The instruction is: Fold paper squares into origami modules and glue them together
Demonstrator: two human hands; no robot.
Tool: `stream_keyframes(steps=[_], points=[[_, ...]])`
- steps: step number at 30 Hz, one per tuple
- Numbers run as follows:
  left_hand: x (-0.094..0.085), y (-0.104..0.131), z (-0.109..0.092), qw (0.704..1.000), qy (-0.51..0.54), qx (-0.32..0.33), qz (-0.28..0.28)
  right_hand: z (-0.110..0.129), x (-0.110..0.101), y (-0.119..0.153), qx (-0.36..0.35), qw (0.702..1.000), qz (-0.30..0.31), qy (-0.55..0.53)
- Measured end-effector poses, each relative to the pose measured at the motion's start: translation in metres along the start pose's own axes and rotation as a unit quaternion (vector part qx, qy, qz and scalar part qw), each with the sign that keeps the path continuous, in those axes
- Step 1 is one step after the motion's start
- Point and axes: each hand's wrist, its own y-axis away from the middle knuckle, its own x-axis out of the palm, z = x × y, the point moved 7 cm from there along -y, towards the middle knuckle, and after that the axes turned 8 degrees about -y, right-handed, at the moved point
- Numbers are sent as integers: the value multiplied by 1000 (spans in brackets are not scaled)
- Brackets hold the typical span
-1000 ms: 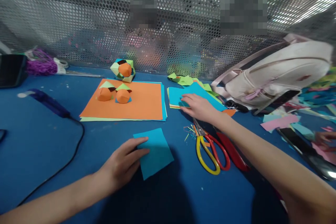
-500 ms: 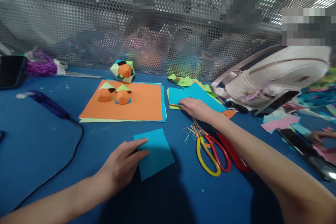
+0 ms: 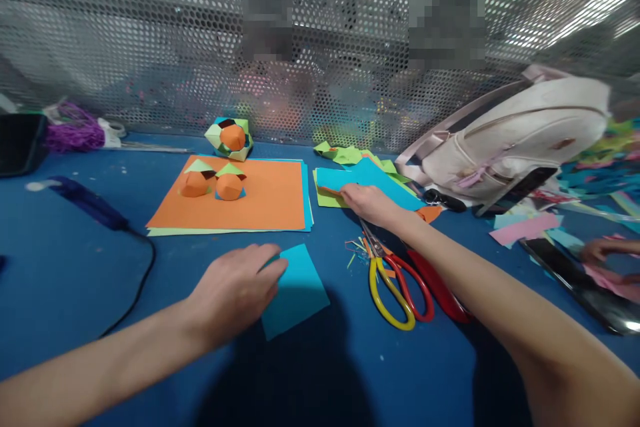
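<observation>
My left hand (image 3: 237, 290) hovers at the left edge of a blue paper square (image 3: 303, 290) on the table, fingers bent, with a gap between thumb and index finger. My right hand (image 3: 369, 203) pinches the near edge of the sheets in a small paper stack (image 3: 333, 177), blue on top. An orange strip shows along the raised edge, with light green paper (image 3: 327, 200) beneath. Below my right wrist lie scissors (image 3: 395, 280) with one yellow and one red handle. A red-handled tool (image 3: 443, 293) lies partly hidden under the forearm.
Large orange sheets (image 3: 270, 203) carry two folded paper pieces (image 3: 230, 183). A paper ball (image 3: 231, 139) sits behind them. A corded blue glue gun (image 3: 87, 200) lies left. At right are a white backpack (image 3: 515, 133), a phone (image 3: 575, 287) and another person's hand (image 3: 600, 253).
My left fingers have curled and drawn back from lying stretched over the blue square. My right hand has raised the stack's near edge, showing orange. The view has shifted slightly.
</observation>
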Motion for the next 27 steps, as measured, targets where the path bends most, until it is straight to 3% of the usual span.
stream_keyframes(steps=[6, 12, 17, 23, 27], points=[[31, -79, 5, 994, -75, 27, 73, -9, -5, -3, 19, 999, -36, -33], [68, -134, 21, 992, -91, 56, 67, -9, -10, -2, 14, 997, -52, -64], [84, -148, 23, 987, -93, 102, 84, -13, -12, -3, 24, 995, -48, -82], [89, -151, 17, 979, -101, 157, 84, -16, -15, -5, 38, 994, -37, -93], [90, -155, 14, 978, -107, 159, 79, -14, -20, -6, 39, 995, -31, -90]])
